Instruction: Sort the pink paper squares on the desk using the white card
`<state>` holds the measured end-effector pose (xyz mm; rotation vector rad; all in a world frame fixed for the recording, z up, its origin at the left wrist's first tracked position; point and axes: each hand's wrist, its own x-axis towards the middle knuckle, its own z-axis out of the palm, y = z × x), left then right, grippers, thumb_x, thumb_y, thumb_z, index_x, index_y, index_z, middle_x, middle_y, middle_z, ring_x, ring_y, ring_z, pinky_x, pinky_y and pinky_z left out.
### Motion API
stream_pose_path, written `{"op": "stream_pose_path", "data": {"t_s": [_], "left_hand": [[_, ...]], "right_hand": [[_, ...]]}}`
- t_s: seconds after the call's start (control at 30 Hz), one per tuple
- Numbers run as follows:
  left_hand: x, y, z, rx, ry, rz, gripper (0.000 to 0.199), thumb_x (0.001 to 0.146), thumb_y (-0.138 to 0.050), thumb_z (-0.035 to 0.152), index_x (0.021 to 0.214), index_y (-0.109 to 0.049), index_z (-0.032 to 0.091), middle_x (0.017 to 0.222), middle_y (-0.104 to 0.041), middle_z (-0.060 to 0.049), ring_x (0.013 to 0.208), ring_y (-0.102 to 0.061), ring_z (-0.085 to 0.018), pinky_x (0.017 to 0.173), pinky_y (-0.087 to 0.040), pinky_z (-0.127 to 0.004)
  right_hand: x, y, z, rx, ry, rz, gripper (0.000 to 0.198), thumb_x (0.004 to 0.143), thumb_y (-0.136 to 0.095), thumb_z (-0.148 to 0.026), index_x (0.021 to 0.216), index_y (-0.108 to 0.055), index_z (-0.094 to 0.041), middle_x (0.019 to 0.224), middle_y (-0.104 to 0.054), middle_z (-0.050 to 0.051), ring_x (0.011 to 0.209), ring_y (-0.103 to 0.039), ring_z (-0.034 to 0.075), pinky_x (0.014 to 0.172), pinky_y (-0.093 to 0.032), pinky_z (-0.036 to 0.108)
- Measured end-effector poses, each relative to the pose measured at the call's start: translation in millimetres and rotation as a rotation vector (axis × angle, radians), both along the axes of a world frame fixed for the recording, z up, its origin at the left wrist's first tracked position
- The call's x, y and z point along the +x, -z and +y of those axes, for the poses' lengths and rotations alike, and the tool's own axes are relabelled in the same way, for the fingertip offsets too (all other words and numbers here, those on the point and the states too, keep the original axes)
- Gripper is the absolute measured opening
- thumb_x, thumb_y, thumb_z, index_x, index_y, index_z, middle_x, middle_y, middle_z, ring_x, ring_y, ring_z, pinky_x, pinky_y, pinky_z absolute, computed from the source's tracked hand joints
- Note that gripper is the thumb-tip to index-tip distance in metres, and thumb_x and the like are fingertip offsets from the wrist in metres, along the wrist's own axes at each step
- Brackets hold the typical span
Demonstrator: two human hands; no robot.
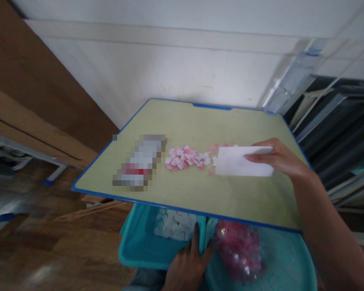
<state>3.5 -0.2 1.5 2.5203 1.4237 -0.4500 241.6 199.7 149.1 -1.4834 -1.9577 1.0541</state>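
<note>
In the head view, my right hand (279, 155) pinches a white card (244, 163) between thumb and fingers over the right half of the cream tabletop (170, 117). The card's left edge meets a pile of small pink and white pieces (185, 157), which spreads left from it. Some pink bits show blurred behind the card. Below the table edge, my left hand (188, 258) grips the rim of a teal basin (145, 254), index finger inside and thumb outside. White pieces (177, 224) lie in that basin.
A pixelated object (141, 161) lies left on the table. A round teal tub (291, 258) at lower right holds a clear bag of red-pink material (241, 246). A clear plastic container (294, 81) stands by the back right corner. Dark stacked panels (348, 129) are at right.
</note>
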Motion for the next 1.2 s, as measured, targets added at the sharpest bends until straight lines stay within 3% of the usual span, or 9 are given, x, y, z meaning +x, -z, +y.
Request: {"op": "stream_pose_path", "data": {"t_s": [0.23,0.37,0.5,0.6,0.93,1.2], "left_hand": [[0,4.1,-1,0.011,-0.016,-0.014,0.055,0.080,-0.037,0.016,0.129,-0.022,0.037,0.131,-0.032,-0.022,0.069,-0.061,-0.017,0.058,-0.050,-0.030],[0,6.5,-2,0.044,-0.029,-0.024,0.056,0.079,-0.038,0.015,0.128,-0.023,0.038,0.130,-0.035,-0.022,0.067,-0.061,-0.016,0.057,-0.050,-0.030],[-1,8.1,-3,0.083,-0.033,-0.035,0.053,0.079,-0.041,0.018,0.126,-0.029,0.038,0.128,-0.038,-0.021,0.064,-0.060,-0.015,0.055,-0.049,-0.029],[-1,9.1,-4,0.120,-0.037,-0.040,0.054,0.079,-0.041,0.020,0.126,-0.027,0.040,0.127,-0.038,-0.022,0.062,-0.059,-0.014,0.053,-0.049,-0.028],[-1,9.1,-3,0.068,-0.036,-0.025,0.055,0.079,-0.040,0.018,0.127,-0.025,0.039,0.129,-0.035,-0.023,0.067,-0.060,-0.016,0.056,-0.049,-0.030],[0,5.1,-4,0.046,-0.054,-0.029,0.056,0.078,-0.041,0.016,0.127,-0.025,0.039,0.131,-0.032,-0.022,0.069,-0.060,-0.017,0.057,-0.050,-0.030]], "right_hand": [[-9,10,1,0.090,0.009,0.078,0.033,0.064,-0.060,-0.044,0.054,-0.052,-0.013,0.047,-0.039,-0.003,0.043,-0.035,0.006,0.038,-0.023,0.020],[-11,13,4,-0.016,-0.125,0.060,0.033,0.064,-0.060,-0.043,0.059,-0.057,-0.011,0.048,-0.040,-0.003,0.045,-0.036,0.006,0.040,-0.024,0.020],[3,7,4,-0.181,-0.212,0.007,0.032,0.061,-0.063,-0.042,0.061,-0.059,-0.010,0.048,-0.043,-0.003,0.045,-0.039,0.007,0.041,-0.025,0.020],[13,3,5,-0.227,-0.244,0.003,0.031,0.060,-0.064,-0.041,0.062,-0.060,-0.010,0.050,-0.046,-0.002,0.046,-0.041,0.009,0.041,-0.026,0.021],[16,12,15,0.003,0.166,0.042,0.034,0.057,-0.064,-0.044,0.063,-0.060,-0.010,0.053,-0.052,0.000,0.048,-0.045,0.011,0.043,-0.030,0.022],[11,13,12,0.077,0.196,0.134,0.033,0.055,-0.066,-0.044,0.061,-0.060,-0.013,0.053,-0.053,-0.001,0.046,-0.045,0.010,0.041,-0.031,0.022]]}}
